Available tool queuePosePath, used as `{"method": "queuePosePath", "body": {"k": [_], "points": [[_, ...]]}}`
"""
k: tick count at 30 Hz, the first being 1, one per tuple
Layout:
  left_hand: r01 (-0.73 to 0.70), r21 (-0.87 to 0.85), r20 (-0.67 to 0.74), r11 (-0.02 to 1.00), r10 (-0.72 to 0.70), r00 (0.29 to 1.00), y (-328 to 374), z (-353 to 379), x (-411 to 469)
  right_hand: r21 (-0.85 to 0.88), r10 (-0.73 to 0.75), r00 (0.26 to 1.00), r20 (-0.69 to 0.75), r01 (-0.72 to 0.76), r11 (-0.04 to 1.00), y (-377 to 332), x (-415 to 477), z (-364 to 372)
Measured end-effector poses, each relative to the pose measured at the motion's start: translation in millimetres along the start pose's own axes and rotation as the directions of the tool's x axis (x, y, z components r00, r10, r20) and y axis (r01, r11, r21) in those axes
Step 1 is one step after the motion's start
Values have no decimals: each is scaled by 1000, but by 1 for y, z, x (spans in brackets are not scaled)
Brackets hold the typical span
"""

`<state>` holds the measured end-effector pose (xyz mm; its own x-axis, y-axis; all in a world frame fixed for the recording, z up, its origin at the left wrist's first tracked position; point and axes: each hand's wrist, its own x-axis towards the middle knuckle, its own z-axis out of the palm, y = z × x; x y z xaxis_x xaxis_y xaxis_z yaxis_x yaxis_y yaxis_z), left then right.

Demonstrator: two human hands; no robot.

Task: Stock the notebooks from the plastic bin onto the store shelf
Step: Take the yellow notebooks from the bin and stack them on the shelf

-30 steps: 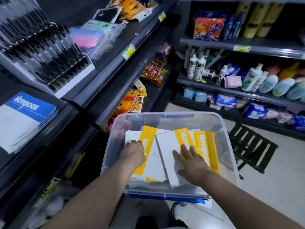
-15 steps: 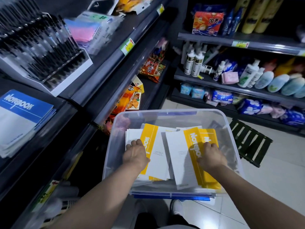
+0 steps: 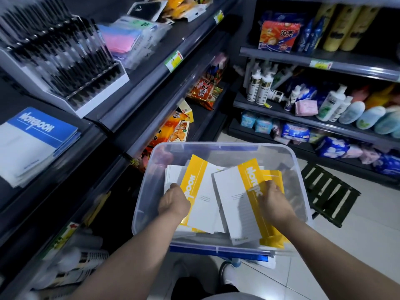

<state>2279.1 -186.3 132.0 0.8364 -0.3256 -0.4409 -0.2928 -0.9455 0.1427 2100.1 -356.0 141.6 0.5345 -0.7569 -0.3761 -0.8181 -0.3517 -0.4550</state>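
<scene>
Here, left hand (image 3: 174,204), right hand (image 3: 276,202) grip notebooks (image 3: 232,200) edgewise (in bin (image 3: 216,145)).

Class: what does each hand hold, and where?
The left hand grips the left notebook by its left edge; the right hand grips the right notebook by its yellow band.

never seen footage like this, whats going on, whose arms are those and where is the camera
There is no machine here. A person wears one camera on the head, looking forward and down, so the arms are their own. They stand in a shop aisle. In front of them a clear plastic bin holds yellow notebooks. The left hand grips the left ones at their edge, and the right hand grips the right one by its yellow band. On the store shelf at left lie blue notebooks near a pen rack.
</scene>
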Motion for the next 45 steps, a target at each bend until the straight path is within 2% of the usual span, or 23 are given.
{"method": "queuePosePath", "body": {"k": [1,3,6,8,11,13,15,18,21,25,31,37,42,45], "points": [[16,-21,-14,1000,-16,1000,0,-2,-2,8,18,999,35,-18,1000,1,1,2],[27,-30,-53,999,-29,998,-3,-6,-4,-79,63,992,107,-55,995,-1,1,8],[21,-24,-94,1000,-23,995,-6,-5,-7,-254,90,992,87,-65,965,-4,-1,17],[2,1,-121,1000,-1,993,-5,-4,-8,-282,110,992,66,-87,955,-2,-2,20],[-80,46,-146,996,86,985,6,-3,-9,-251,176,982,74,-153,956,2,-3,20],[-146,23,-64,989,147,987,17,-1,-8,-221,187,979,79,-166,961,5,-3,19],[-195,-9,29,981,195,980,29,1,-9,-170,136,988,68,-122,978,7,-1,18],[-211,-82,101,974,219,970,45,5,-11,-77,58,996,63,-54,996,6,1,18],[-219,-166,155,961,245,957,53,7,-14,-45,112,991,75,-109,993,6,0,22],[-256,-204,152,945,289,945,62,7,-13,-23,174,983,62,-172,985,8,-1,23],[-220,-167,209,961,252,945,64,10,-8,81,164,986,20,-165,983,13,7,8],[-190,-145,262,971,223,939,60,8,-2,217,151,984,91,-168,962,12,13,6],[-126,-299,262,946,208,942,57,9,1,124,49,996,73,-58,991,1,7,15],[-74,-413,288,908,207,935,60,13,1,136,7,996,89,-19,991,-6,2,28]]}}
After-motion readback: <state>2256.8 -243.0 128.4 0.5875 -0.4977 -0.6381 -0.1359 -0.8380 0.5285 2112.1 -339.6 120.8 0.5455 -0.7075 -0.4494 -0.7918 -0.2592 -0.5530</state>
